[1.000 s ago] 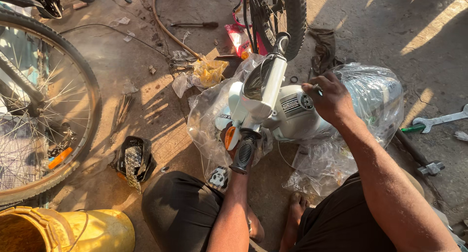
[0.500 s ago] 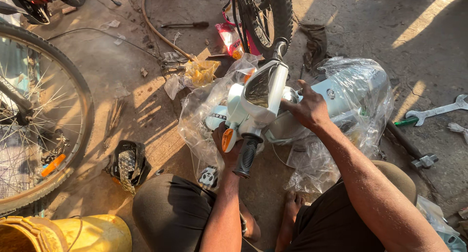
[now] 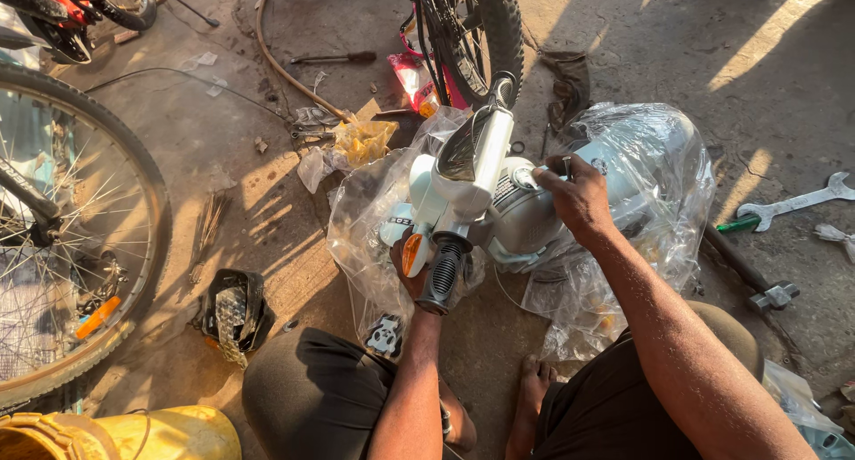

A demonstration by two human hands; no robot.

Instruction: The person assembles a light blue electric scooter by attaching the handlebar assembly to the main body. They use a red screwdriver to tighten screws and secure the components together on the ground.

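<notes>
Both hands grip a pale toy scooter body [image 3: 481, 193] half hidden in clear plastic wrap [image 3: 641, 202] on the concrete floor [image 3: 249, 193], left hand [image 3: 411, 277] closed under its ribbed black handle [image 3: 443, 277], right hand [image 3: 579, 197] pinching its side, its long axis running away from the person toward the knobby bicycle tyre [image 3: 499, 32].

We see warm, low sunlight falling in bright streaks across the concrete floor [image 3: 267, 184], strongest at upper right, with long soft shadows between. Glare flares off the clear plastic wrap [image 3: 650, 166] and the white plastic body [image 3: 485, 170]. Focus stays sharp centrally; the edges bow slightly.
</notes>
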